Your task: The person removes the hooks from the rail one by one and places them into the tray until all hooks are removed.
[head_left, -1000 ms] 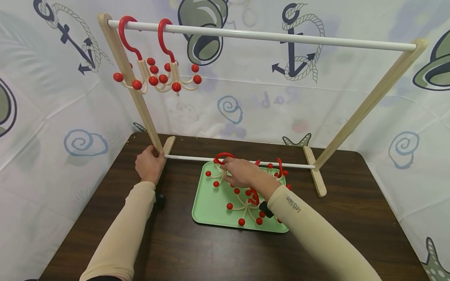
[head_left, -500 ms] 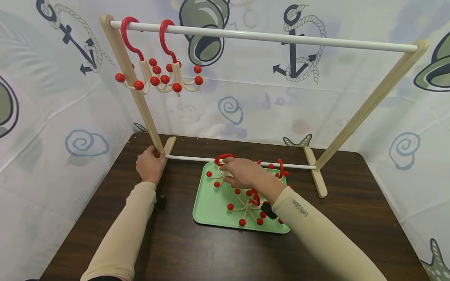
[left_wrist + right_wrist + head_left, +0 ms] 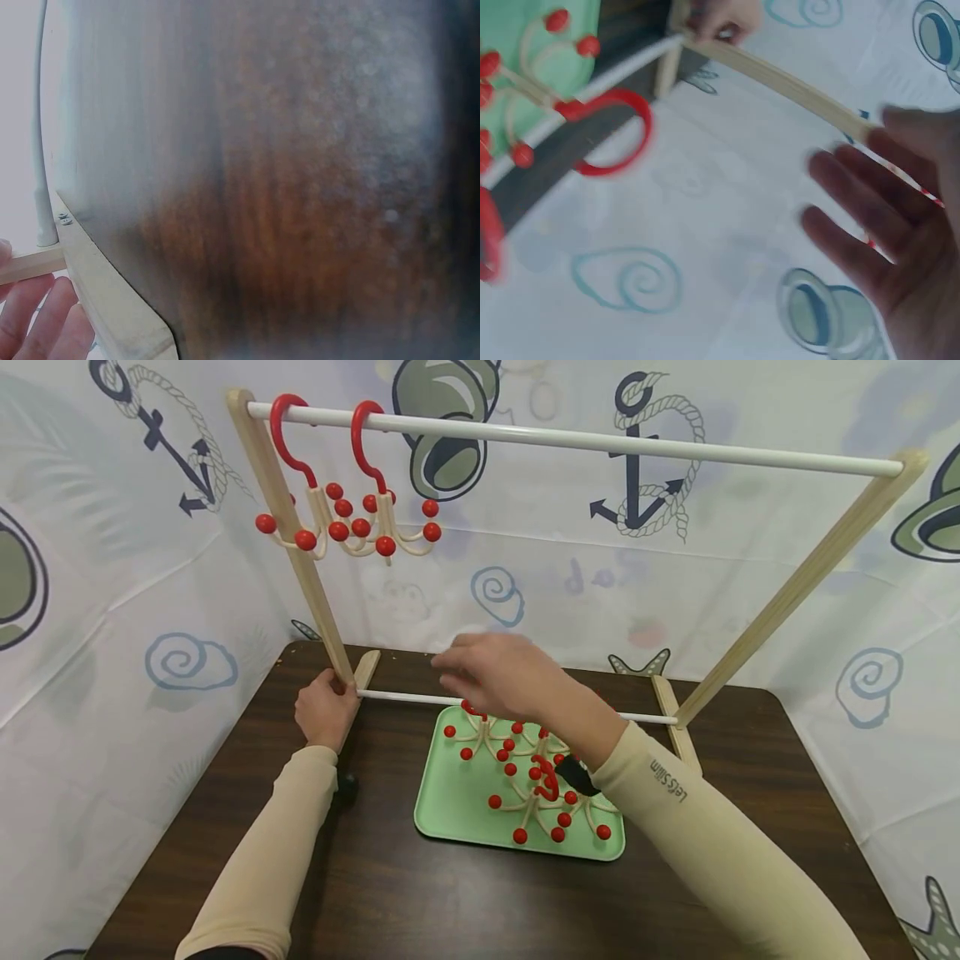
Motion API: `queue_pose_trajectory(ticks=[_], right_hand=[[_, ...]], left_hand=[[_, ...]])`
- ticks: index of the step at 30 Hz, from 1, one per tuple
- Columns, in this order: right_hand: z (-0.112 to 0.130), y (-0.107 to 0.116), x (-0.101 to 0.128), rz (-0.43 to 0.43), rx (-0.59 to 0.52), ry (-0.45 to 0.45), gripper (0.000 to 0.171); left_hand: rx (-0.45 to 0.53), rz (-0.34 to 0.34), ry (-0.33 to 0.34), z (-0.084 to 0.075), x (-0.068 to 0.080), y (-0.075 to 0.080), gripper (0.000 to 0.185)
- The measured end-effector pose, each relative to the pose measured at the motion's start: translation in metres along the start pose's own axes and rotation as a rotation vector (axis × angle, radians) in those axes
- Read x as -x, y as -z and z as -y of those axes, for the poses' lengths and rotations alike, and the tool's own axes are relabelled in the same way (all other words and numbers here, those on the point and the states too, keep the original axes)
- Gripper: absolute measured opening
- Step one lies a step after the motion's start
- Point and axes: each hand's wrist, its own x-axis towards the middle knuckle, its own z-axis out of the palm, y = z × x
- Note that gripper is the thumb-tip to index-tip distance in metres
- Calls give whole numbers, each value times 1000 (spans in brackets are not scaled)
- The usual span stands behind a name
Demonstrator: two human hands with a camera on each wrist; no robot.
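My left hand (image 3: 324, 710) grips the foot of the left wooden upright (image 3: 309, 578); in the left wrist view its fingers (image 3: 49, 319) lie behind the wood. My right hand (image 3: 506, 677) is raised over the back of a green tray (image 3: 457, 810), and the right wrist view shows its fingers spread with nothing between them. Several cream hangers (image 3: 531, 803) with red ball tips and red hooks lie in the tray, partly hidden under the right forearm. Two similar hangers, one (image 3: 318, 514) farther left and one (image 3: 385, 518) beside it, hang from the white top rail (image 3: 570, 437).
The rack stands on the dark table (image 3: 375, 893), with a right wooden upright (image 3: 802, 585) and a low white crossbar (image 3: 408, 697) behind the tray. A white printed cloth (image 3: 540, 543) covers the wall behind. A small black object (image 3: 347, 787) shows beside the left wrist.
My right hand has risen from the hangers at the back of the tray and now hovers higher, away from them. The left hand stays at the upright. The head view has shifted slightly.
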Motion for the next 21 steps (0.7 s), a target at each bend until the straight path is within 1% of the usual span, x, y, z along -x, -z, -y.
queue_pose_trajectory(ticks=[3, 5, 6, 8, 10, 13, 17, 19, 21], right_hand=[[4, 20, -17, -205, 42, 3, 39], [6, 32, -29, -315, 70, -9, 46], [7, 37, -36, -348, 81, -25, 49], [7, 46, -49, -376, 99, -69, 56], [8, 54, -61, -361, 90, -122, 61], [10, 60, -76, -307, 58, -188, 64], [15, 60, -92, -221, 30, -244, 68], [19, 59, -99, -182, 42, -270, 70], [22, 57, -105, -168, 60, -292, 72]], left_hand=[[-4, -4, -1, -1, 0, 1, 19], [-7, -3, 1, -1, 0, 2, 19], [-6, -3, 3, -2, 0, 3, 19], [-9, -3, 4, -2, 0, 3, 19], [-13, -1, 1, -3, 0, 3, 19], [-16, 3, 0, -4, -1, 3, 19], [-10, 6, 1, -2, -2, 2, 19], [-10, 3, 0, -1, -2, 0, 19], [-9, 1, -4, 1, -1, -1, 19]])
